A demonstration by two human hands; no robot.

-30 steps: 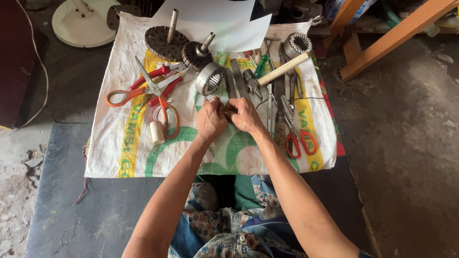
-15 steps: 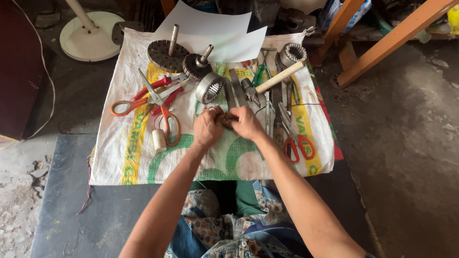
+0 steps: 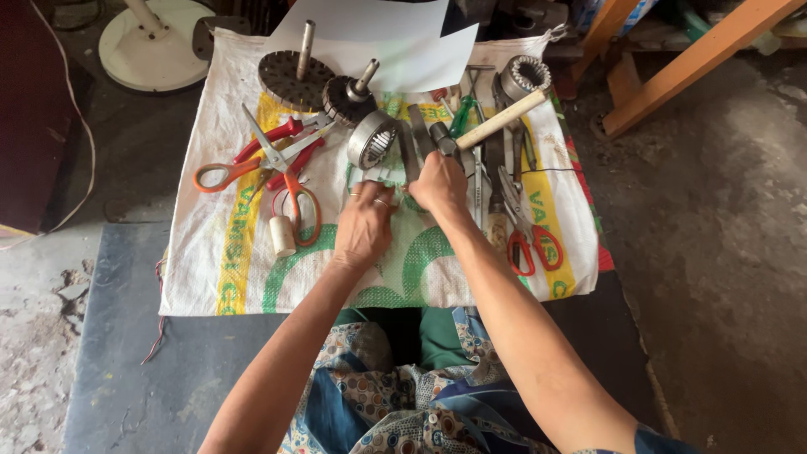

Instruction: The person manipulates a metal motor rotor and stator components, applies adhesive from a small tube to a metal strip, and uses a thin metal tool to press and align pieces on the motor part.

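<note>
Pinching a small, unclear part together: left hand (image 3: 363, 227), right hand (image 3: 439, 182), just below ribbed steel motor ring (image 3: 371, 139). Beneath, white woven sack (image 3: 210, 261), green-and-yellow print, orange-handled scissors (image 3: 277, 172) left. Grey slab (image 3: 118, 353), dusty concrete floor (image 3: 731, 252).

Orange-handled scissors (image 3: 282, 172), red pliers (image 3: 273, 143), white sack w/ green+yellow print (image 3: 210, 252)
</note>
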